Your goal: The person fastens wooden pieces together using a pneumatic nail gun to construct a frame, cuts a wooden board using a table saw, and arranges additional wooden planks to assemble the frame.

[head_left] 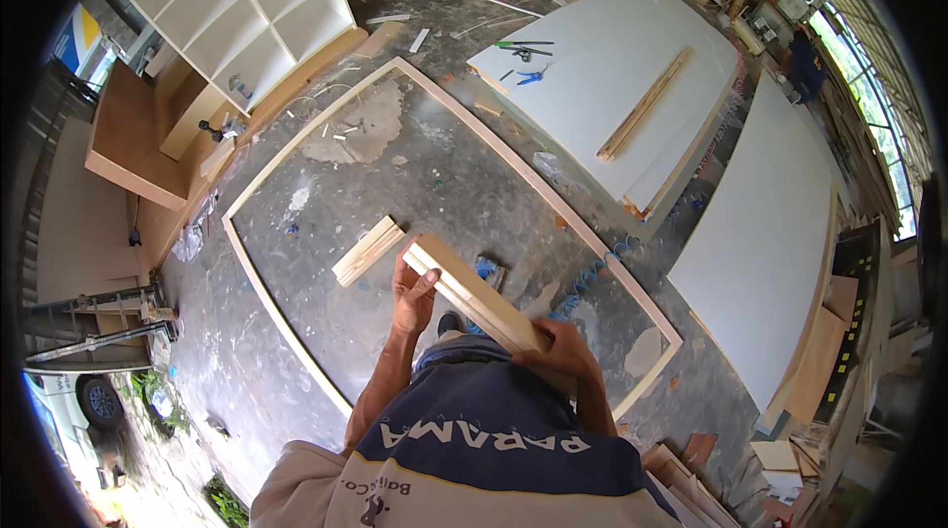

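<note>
My left hand [415, 293] grips the far end of a bundle of pale wooden strips [472, 299], its thumb on the top face. Around the bundle's near end, by my waist, my right hand [563, 348] is closed. On the concrete floor just left of the bundle lies a short stack of similar strips [368, 249]. A large frame of thin wooden battens [533, 177] lies flat on the floor around me and the stack. Beyond the bundle, near my feet, is a blue tool [488, 273], partly hidden.
White panels [632, 64] lie at the right, with a long wooden strip [647, 103] and pens on one. A blue coiled hose [583, 293] crosses the frame's right side. White shelving [237, 9] stands back left. Another person [805, 64] is at the far right.
</note>
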Action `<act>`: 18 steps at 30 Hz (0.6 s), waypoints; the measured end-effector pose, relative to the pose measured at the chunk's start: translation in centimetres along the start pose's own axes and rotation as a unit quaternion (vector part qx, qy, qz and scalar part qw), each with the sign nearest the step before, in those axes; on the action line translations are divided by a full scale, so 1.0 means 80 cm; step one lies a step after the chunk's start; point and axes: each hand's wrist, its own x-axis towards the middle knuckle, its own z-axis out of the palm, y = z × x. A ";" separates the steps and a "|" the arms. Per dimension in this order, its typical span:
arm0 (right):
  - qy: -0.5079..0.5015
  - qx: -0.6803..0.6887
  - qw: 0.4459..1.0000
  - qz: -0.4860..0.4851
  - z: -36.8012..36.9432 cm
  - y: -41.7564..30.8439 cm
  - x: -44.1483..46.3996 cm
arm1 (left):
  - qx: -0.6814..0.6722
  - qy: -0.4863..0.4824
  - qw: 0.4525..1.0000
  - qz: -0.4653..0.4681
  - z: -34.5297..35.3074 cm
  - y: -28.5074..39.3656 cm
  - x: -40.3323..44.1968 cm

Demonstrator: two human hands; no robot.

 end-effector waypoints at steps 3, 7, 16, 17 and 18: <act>-0.017 -0.033 0.999 0.006 0.008 -0.003 0.008 | -0.002 0.008 1.000 -0.002 -0.015 0.005 0.003; -0.020 -0.003 1.000 0.008 0.024 -0.013 0.012 | -0.010 0.016 1.000 -0.004 -0.025 0.014 0.001; -0.025 -0.020 0.999 0.015 0.046 -0.025 0.015 | -0.021 0.005 0.999 -0.024 -0.047 0.024 -0.002; -0.028 -0.028 0.999 0.014 0.047 -0.029 0.015 | -0.022 0.009 0.999 -0.021 -0.049 0.024 -0.003; -0.034 -0.029 0.999 0.012 0.050 -0.030 0.016 | -0.017 0.006 0.999 -0.031 -0.053 0.023 -0.002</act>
